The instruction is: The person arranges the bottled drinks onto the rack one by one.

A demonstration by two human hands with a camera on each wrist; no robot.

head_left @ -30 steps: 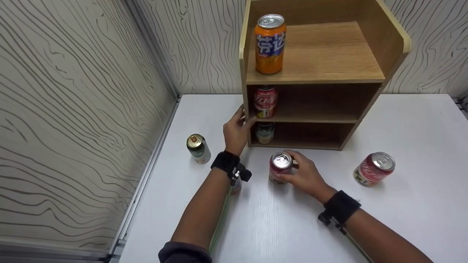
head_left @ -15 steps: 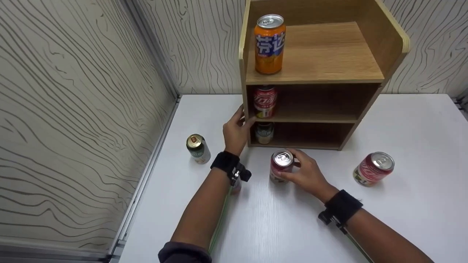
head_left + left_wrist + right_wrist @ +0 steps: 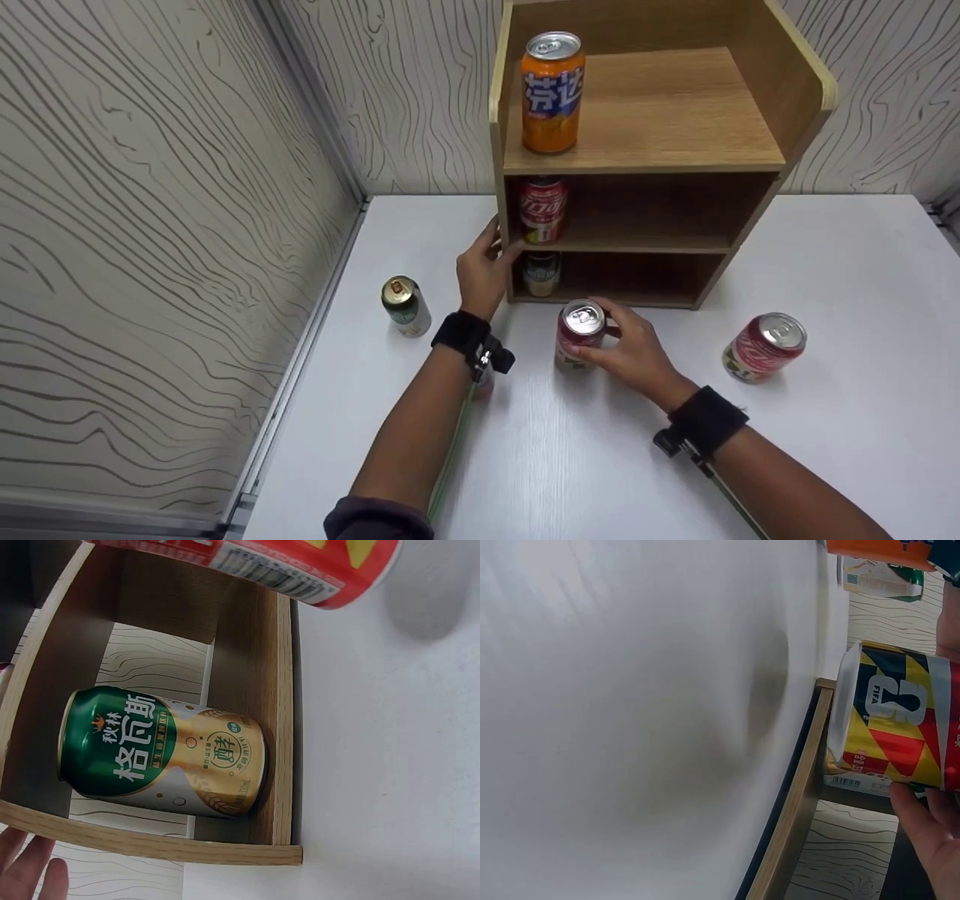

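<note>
My right hand grips a red soda can by its side, thumb in front and fingers behind. The can is upright, just before the shelf's lower front edge; the right wrist view shows its base off the white table. My left hand holds the left side panel of the small wooden shelf, thumb at the front edge, fingers along the outside. Inside, a green and gold can stands in the bottom compartment at the left. Above it is another red can, and an orange can tops the shelf.
A green can with a gold lid stands on the table at left. Another red can is at right. My left forearm mostly hides one more can. Patterned walls close off the left and back.
My right hand has carried the red can slightly forward, toward the shelf. The left hand stays on the side panel, and the other cans have not moved.
</note>
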